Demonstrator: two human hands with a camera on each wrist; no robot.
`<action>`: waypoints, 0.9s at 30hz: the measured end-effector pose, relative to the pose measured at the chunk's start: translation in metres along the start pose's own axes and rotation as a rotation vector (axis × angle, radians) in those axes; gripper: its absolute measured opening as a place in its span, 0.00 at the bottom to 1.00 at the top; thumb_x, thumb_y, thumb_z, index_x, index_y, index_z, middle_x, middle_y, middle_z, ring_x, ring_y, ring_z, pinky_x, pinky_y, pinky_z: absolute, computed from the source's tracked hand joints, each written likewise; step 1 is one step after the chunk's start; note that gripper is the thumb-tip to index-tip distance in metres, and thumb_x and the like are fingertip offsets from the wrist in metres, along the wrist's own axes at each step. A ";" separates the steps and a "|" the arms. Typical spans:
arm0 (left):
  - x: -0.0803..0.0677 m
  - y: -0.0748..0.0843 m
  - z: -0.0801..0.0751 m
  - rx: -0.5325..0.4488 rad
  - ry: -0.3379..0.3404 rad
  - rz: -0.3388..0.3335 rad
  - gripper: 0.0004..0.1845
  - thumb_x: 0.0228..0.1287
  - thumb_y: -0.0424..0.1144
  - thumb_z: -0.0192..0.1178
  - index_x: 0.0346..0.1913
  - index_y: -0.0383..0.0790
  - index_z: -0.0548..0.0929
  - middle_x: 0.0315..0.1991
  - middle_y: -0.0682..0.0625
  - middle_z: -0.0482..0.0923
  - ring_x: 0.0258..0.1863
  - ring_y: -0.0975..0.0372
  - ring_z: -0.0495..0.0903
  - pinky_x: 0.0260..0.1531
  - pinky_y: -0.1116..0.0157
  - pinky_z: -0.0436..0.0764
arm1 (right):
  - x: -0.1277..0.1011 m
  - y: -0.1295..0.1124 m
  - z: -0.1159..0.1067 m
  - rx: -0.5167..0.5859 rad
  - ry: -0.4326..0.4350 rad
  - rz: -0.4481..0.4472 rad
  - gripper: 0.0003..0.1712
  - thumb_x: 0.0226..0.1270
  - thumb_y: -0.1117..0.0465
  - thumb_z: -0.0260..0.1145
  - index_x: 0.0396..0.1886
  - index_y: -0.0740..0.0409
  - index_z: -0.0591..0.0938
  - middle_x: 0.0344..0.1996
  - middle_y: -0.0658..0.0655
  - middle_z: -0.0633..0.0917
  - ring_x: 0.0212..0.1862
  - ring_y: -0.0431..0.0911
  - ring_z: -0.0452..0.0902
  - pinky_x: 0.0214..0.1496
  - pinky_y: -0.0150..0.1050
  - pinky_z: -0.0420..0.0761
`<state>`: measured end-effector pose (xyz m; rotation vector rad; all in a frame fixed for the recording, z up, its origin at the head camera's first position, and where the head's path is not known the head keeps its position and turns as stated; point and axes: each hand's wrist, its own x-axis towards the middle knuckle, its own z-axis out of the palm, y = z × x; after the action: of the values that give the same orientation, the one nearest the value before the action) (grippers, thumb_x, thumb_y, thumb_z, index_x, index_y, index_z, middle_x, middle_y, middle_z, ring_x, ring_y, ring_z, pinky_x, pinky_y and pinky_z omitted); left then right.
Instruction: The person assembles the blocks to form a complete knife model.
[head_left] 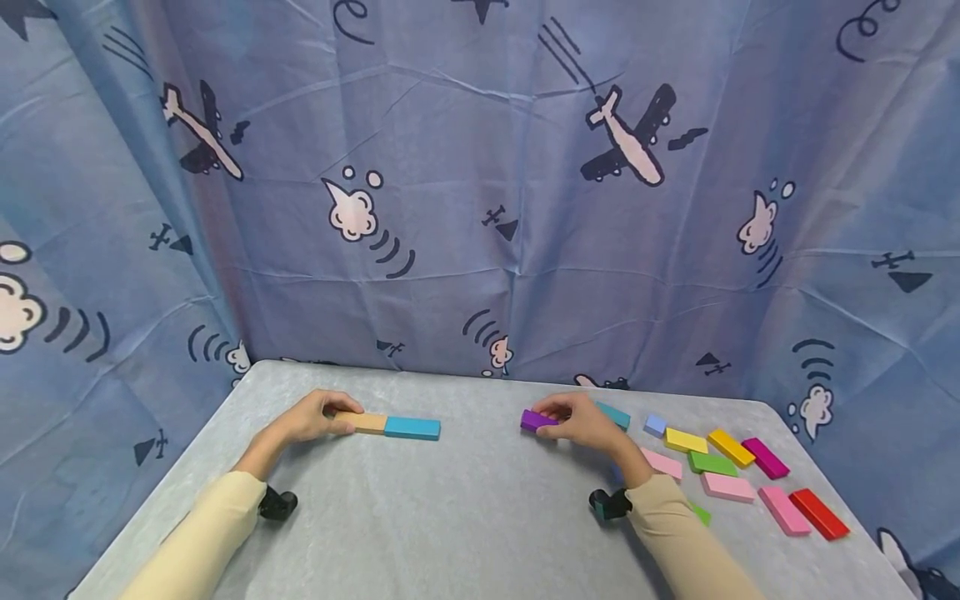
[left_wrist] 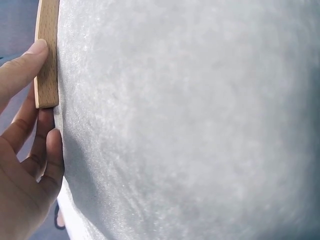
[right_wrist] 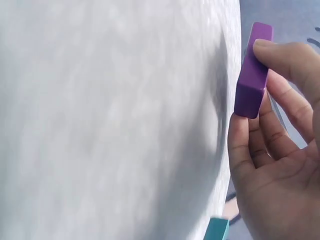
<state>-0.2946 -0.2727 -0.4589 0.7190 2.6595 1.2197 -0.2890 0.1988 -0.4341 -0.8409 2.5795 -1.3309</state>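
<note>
My left hand (head_left: 311, 417) pinches the left end of a plain wooden block (head_left: 369, 422), its thumb on the near side. The wood grain of that block shows in the left wrist view, under the thumb (left_wrist: 37, 50). A blue block (head_left: 412, 428) lies end to end with it, on its right. Over to the right, my right hand (head_left: 581, 421) holds a purple block (head_left: 536, 421) between thumb and fingers. In the right wrist view the purple block (right_wrist: 254, 72) is tilted, and a shadow falls on the cloth beside it.
On the right of the grey-white table (head_left: 450, 517) lie several coloured blocks, among them a yellow block (head_left: 686, 440), a green block (head_left: 712, 464), a pink block (head_left: 727, 487) and a red block (head_left: 820, 514). A teal block (head_left: 615, 414) sits behind the right hand. A patterned curtain (head_left: 450, 208) hangs behind.
</note>
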 end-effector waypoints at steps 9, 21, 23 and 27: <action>0.001 0.002 -0.001 0.003 -0.008 0.003 0.14 0.53 0.32 0.69 0.44 0.36 0.84 0.38 0.48 0.81 0.36 0.56 0.75 0.37 0.61 0.73 | 0.021 0.006 0.023 -0.005 -0.045 -0.019 0.16 0.53 0.66 0.73 0.43 0.65 0.83 0.35 0.59 0.82 0.38 0.51 0.74 0.39 0.38 0.74; 0.000 0.002 -0.001 -0.004 -0.014 0.001 0.14 0.53 0.32 0.68 0.45 0.34 0.83 0.38 0.46 0.81 0.37 0.55 0.75 0.37 0.62 0.73 | 0.042 0.003 0.049 0.014 -0.082 -0.046 0.16 0.52 0.64 0.74 0.41 0.60 0.84 0.34 0.54 0.82 0.37 0.47 0.75 0.40 0.38 0.74; 0.000 0.003 -0.002 -0.008 -0.014 0.001 0.14 0.53 0.32 0.68 0.45 0.34 0.83 0.38 0.46 0.81 0.37 0.55 0.75 0.37 0.61 0.73 | 0.045 0.001 0.053 0.012 -0.084 -0.052 0.16 0.52 0.64 0.74 0.41 0.61 0.84 0.33 0.54 0.82 0.37 0.48 0.75 0.40 0.39 0.74; 0.000 0.003 -0.002 -0.008 -0.015 0.003 0.14 0.53 0.31 0.68 0.45 0.34 0.83 0.38 0.46 0.81 0.36 0.55 0.75 0.37 0.62 0.73 | 0.051 -0.002 0.061 -0.001 -0.090 -0.060 0.16 0.50 0.64 0.75 0.41 0.59 0.84 0.32 0.54 0.82 0.37 0.47 0.75 0.41 0.39 0.74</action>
<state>-0.2939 -0.2725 -0.4559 0.7287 2.6408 1.2207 -0.3095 0.1272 -0.4620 -0.9629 2.5054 -1.2771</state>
